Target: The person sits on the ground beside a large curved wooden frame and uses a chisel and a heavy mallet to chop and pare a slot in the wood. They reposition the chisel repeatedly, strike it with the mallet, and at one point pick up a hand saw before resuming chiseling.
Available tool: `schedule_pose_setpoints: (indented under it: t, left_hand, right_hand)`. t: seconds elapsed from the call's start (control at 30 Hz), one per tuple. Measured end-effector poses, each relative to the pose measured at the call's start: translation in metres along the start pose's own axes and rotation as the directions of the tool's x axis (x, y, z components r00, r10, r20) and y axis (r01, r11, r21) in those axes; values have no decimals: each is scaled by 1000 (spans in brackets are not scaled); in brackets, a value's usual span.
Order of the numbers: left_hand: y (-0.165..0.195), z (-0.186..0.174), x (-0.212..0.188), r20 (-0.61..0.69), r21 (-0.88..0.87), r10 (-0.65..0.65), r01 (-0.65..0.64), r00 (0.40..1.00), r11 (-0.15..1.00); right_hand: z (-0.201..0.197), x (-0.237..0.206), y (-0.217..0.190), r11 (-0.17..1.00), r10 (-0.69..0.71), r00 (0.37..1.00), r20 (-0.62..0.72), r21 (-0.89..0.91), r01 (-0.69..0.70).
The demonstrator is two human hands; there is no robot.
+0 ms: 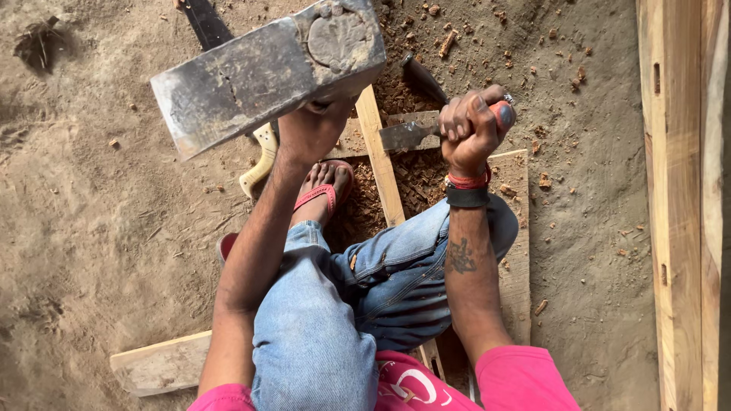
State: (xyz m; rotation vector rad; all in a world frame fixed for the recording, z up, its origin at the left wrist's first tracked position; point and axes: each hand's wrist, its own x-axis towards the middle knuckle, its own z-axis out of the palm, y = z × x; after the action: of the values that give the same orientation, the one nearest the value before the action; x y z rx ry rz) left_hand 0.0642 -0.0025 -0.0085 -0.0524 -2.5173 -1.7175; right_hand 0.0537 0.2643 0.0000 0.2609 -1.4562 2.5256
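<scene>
The left hand (312,129) was raised well above the ground, its fingers wrapped fully around the handle of a heavy axe head (266,72), which it held with the flat, battered butt turned toward the work, seemingly so it could serve as a hammer. Below it, a foot in a red sandal (326,186) rested on the wooden frame (378,152), apparently to pin it against the sandy floor (91,228). A pale-handled tool (259,164) lay in the sand just beside that foot. To the right, the right hand (472,125) was closed in a tight fist around the chisel (411,133), whose orange handle end showed past the knuckles; the steel blade ran leftward out of the fingers (457,122) onto the frame's crosspiece, amid reddish wood chips (419,179). A timber plank (678,205) stood at the far right.
</scene>
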Motion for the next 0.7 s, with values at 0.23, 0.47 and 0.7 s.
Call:
schedule_pose_setpoints:
  t: [0.23, 0.47, 0.7]
  left_hand:
    - [1, 3, 1, 15, -40, 16, -15, 1000, 999]
    - [36, -22, 3, 212, -23, -143, 151, 967, 988]
    - [113, -60, 26, 99, 157, 726, -732, 680, 664]
  right_hand:
    - [-12, 7, 4, 1000, 24, 997, -80, 14, -22]
    - [12, 4, 7, 1000, 1, 997, 81, 6, -2]
    - [32, -29, 15, 966, 225, 974, 27, -140, -219]
